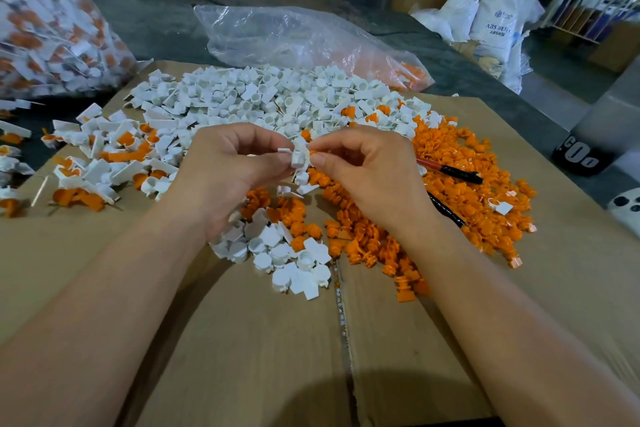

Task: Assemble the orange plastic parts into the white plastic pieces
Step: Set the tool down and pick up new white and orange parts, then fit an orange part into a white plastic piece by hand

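"Scanning from the left edge, what's there?"

"A clear bag [52, 28] stuffed with white-and-orange pieces. Just beside it, a loose heap of joined pieces [97, 163] spills onto the cardboard sheet [242, 340] that lies on the grey tabletop [156, 21]."

"And toward the middle?"

"A wide pile of white pieces [259, 97] lies at the back, with a smaller cluster nearer the person, by the left wrist. The left hand [228, 163] has its fingers curled and pinches one white piece [298, 157] between thumb and fingertips, lifted off the cardboard."

"The other hand?"

"The right hand [363, 166] meets it, thumb and forefinger pinching an orange part [313, 151] right against that white piece. Only a sliver of orange shows."

"Further right?"

"The orange parts [450, 149] lie spread in a heap, with a red-and-black tool [450, 170] resting on them. Behind the piles is a crumpled plastic bag [294, 35] with some orange in its right end, and white sacks [498, 17] stand far right."
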